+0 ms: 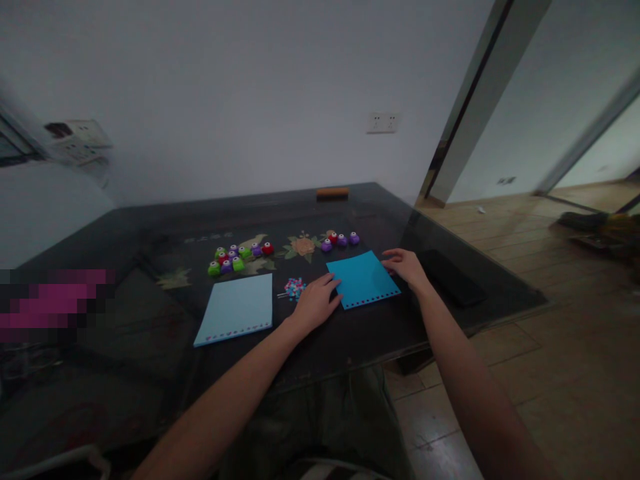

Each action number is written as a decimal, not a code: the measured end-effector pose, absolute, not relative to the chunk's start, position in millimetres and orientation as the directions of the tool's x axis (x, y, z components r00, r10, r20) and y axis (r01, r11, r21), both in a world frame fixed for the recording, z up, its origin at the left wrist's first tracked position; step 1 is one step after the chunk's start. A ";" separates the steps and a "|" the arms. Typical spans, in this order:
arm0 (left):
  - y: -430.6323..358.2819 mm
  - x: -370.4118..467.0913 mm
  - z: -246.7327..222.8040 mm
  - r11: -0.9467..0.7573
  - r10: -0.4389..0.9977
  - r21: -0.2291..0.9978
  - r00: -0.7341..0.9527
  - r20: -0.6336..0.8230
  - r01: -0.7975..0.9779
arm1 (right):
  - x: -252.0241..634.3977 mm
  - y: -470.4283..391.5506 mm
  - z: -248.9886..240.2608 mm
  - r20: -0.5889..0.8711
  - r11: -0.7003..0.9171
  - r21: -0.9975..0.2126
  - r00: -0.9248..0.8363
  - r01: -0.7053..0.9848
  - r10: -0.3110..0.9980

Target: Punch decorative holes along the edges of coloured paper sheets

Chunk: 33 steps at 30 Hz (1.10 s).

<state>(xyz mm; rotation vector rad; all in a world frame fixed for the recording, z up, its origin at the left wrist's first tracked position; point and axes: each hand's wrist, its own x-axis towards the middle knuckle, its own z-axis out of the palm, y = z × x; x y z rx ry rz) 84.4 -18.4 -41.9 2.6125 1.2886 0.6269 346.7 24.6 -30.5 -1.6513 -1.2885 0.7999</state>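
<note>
A bright blue sheet (361, 279) with a row of punched holes along its near edge lies flat on the dark table. My left hand (317, 301) rests at its left edge, fingers apart and fingertips touching the paper. On the opposite side, my right hand (406, 267) has its fingers loosely bent and apart at the sheet's right edge. Left of my left hand is a small pile of pink, white and blue beads (295, 288), with thin pale sticks beside it. A pale blue stack of paper (237, 307), also hole-punched, lies farther left.
Several green, purple and red eye-topped pieces (233, 259) cluster behind the pale paper. More purple and red ones (341, 239) stand behind the blue sheet. A brown cylinder (333, 193) lies at the back edge. A flat black object (450, 277) is right of my right hand.
</note>
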 end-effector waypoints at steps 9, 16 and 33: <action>-18.2 84.3 -40.9 -0.611 0.791 0.344 0.537 0.293 0.713 | 346.4 26.3 -30.6 0.053 -0.067 -0.912 0.277 0.404 0.959; -17.5 84.5 -43.4 -0.613 0.789 0.329 0.537 0.299 0.718 | 346.7 26.1 -31.3 0.057 -0.059 -0.893 0.241 0.445 0.969; -18.1 36.1 31.9 -0.628 0.777 0.489 0.443 0.448 0.606 | 349.3 29.6 -32.9 0.190 0.026 -0.845 0.253 0.535 0.949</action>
